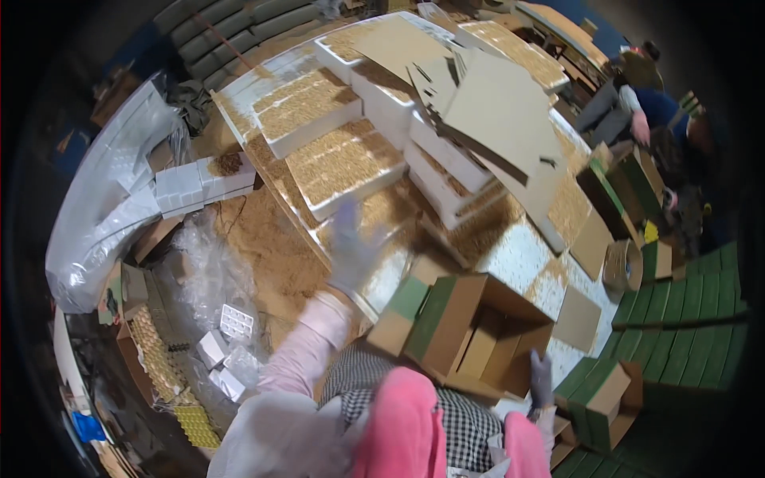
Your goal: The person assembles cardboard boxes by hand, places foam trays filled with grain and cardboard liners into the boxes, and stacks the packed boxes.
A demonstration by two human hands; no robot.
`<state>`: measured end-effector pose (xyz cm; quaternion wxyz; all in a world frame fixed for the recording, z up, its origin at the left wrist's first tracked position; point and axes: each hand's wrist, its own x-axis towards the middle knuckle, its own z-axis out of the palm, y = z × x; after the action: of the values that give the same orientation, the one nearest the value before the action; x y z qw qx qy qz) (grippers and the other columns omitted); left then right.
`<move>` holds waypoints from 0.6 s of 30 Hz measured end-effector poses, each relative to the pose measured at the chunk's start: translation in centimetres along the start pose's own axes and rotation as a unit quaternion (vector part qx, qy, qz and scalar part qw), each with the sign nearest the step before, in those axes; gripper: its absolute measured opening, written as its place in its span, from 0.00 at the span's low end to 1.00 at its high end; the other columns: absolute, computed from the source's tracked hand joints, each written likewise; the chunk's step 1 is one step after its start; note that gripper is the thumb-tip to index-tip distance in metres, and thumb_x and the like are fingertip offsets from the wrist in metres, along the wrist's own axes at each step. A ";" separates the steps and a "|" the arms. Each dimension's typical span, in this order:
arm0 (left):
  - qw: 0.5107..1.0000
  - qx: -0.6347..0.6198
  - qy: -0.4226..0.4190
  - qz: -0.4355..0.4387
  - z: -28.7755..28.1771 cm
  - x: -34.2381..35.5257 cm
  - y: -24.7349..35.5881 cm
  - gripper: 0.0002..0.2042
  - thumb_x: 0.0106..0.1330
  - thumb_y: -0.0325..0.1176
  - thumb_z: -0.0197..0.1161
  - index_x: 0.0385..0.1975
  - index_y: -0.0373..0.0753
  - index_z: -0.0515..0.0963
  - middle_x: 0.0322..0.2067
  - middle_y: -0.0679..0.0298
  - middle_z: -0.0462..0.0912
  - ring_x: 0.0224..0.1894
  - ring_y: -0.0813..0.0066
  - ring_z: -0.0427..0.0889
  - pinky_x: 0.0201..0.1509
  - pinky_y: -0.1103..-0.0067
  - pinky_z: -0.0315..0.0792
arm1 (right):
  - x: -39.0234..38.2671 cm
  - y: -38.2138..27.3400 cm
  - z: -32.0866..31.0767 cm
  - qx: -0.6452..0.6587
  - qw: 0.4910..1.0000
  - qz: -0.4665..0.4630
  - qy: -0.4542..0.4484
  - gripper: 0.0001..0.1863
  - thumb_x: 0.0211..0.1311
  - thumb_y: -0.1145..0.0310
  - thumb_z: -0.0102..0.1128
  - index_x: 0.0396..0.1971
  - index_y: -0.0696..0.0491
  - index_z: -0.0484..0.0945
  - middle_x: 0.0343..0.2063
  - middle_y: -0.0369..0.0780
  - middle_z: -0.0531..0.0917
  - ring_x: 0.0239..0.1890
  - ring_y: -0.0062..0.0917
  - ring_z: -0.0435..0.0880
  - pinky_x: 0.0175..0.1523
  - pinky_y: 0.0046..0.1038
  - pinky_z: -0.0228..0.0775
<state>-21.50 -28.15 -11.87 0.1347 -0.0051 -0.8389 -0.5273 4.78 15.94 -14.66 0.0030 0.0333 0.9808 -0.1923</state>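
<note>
An open cardboard box [478, 334] with a green band stands before me at the table's near edge, its inside facing up. My right hand [542, 381], in a grey glove, is beside the box's right wall with its fingers stretched upward; whether it touches the wall I cannot tell. Out over the table's left edge reaches my left hand [355, 251], also gloved, slightly blurred, its fingers spread and nothing in them. Beyond it lies a white foam tray [347, 163] full of tan, grain-like loose material.
Flat cardboard sheets [498, 107] lie across foam boxes mid-table. Green-and-brown cartons [677, 311] are stacked at right, near a bending co-worker [645, 103]. Plastic wrap [211, 263], white foam blocks [203, 182] and egg-crate trays [155, 350] are at left.
</note>
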 end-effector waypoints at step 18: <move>0.912 -0.291 0.181 -0.226 -8.0 5.7 -12.1 0.44 0.59 0.36 0.68 0.67 0.27 0.43 0.62 0.45 0.58 0.60 0.60 0.67 0.62 0.73 0.64 | 5.8 -9.4 -1.4 0.367 0.890 0.269 0.024 0.12 0.68 0.67 0.49 0.40 0.60 0.75 0.33 0.36 0.81 0.33 0.17 0.78 0.39 0.22 0.71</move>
<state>-27.01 -41.36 -17.97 0.1545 0.2413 -0.5883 -0.7562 -1.58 8.17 -9.94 0.0188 0.2995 0.7934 -0.5295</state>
